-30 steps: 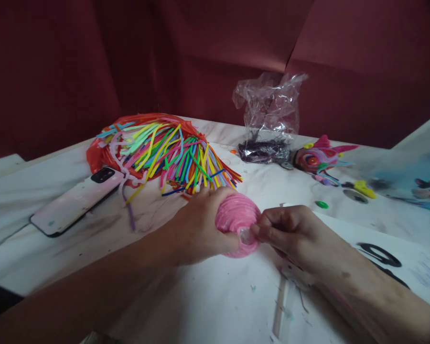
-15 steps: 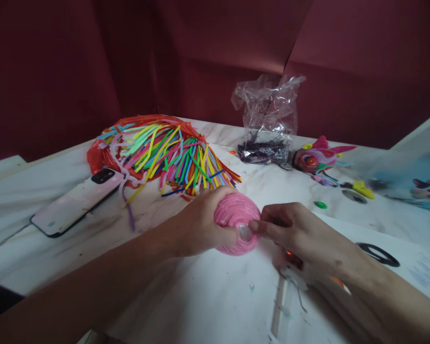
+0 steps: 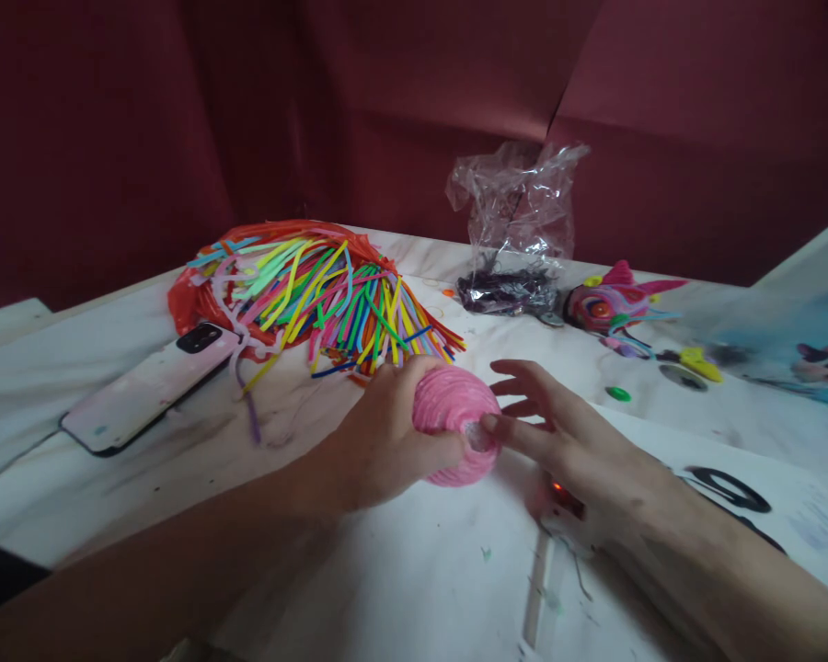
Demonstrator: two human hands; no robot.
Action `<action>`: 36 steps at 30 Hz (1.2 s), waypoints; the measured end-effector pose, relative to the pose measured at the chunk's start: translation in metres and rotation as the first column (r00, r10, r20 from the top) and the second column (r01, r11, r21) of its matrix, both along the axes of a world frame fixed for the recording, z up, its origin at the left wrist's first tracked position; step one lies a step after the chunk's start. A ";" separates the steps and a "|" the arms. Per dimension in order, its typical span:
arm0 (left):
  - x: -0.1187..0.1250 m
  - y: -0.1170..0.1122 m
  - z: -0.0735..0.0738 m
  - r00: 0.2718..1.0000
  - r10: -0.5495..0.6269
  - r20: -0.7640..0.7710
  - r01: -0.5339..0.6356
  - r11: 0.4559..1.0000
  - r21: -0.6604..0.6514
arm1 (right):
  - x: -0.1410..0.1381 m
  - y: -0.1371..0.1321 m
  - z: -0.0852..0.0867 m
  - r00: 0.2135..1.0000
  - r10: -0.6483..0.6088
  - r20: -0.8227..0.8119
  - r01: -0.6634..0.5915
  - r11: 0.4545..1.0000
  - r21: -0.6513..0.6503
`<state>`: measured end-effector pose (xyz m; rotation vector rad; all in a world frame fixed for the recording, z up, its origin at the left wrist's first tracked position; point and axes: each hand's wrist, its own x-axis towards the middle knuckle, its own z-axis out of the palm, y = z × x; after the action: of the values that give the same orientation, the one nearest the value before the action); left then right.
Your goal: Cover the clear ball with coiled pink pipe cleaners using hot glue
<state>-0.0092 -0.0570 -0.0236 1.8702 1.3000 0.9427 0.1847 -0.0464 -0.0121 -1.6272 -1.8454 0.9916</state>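
Note:
A pink ball, wrapped round in fuzzy coils that look like pipe cleaner, is gripped from the left by my left hand, the thumb lying across its front. On the ball's near face a small pale patch stays uncovered. My right hand is at the ball's right side, fingers spread apart, its thumb tip at the edge of that patch. Nothing shows between the right fingers. Below the right wrist, partly hidden, lies an object with a small red light.
Bundled coloured pipe cleaners in red plastic lie at the back left, beside a phone. Behind the ball stands a clear bag with dark strands. To the right are a colourful fish-like craft, a green piece and a black ring shape.
The fingers of my right hand have opened out from their curled pose, with the thumb still at the pale patch. The ball has turned slightly in my left hand.

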 end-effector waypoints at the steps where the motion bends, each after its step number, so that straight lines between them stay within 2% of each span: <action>1: 0.000 -0.001 -0.002 1.000 0.005 -0.002 -0.005 1.000 0.017 | -0.001 0.000 0.000 0.999 0.014 -0.031 -0.015 0.998 -0.053; 5: 0.002 -0.004 -0.005 0.998 0.063 -0.025 -0.061 0.996 0.059 | -0.007 -0.002 0.003 0.965 0.036 -0.259 -0.107 0.958 -0.266; 9: 0.005 -0.006 -0.003 0.993 0.109 -0.048 -0.109 0.994 -0.008 | -0.012 -0.003 0.005 0.911 0.014 -0.411 -0.145 0.946 -0.290; 13: 0.004 -0.005 -0.007 0.991 0.119 -0.056 -0.119 0.993 0.000 | -0.009 0.000 0.006 0.916 0.055 -0.398 -0.183 0.939 -0.292; 17: 0.001 -0.004 -0.011 0.993 0.100 -0.062 -0.100 0.995 0.012 | -0.002 0.005 0.003 0.887 0.129 -0.444 -0.279 0.915 -0.292; 22: 0.003 -0.005 -0.011 0.993 0.110 -0.044 -0.111 0.994 -0.005 | 0.000 0.005 0.000 0.919 0.021 -0.394 -0.169 0.923 -0.345; 28: 0.005 -0.004 -0.009 0.993 0.116 -0.016 -0.117 0.993 -0.026 | -0.006 0.002 0.005 0.930 0.021 -0.368 -0.137 0.947 -0.292; 32: 0.008 -0.007 -0.010 0.990 0.141 0.002 -0.141 0.989 0.037 | -0.008 0.001 0.005 0.925 0.037 -0.378 -0.135 0.962 -0.236; 36: 0.008 -0.011 -0.003 0.993 0.114 0.018 -0.114 0.993 0.007 | -0.006 0.002 0.006 0.908 0.070 -0.414 -0.175 0.959 -0.222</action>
<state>-0.0009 -0.0675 -0.0265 1.8060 1.4065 1.0216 0.1785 -0.0447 -0.0062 -1.3180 -1.6000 1.5473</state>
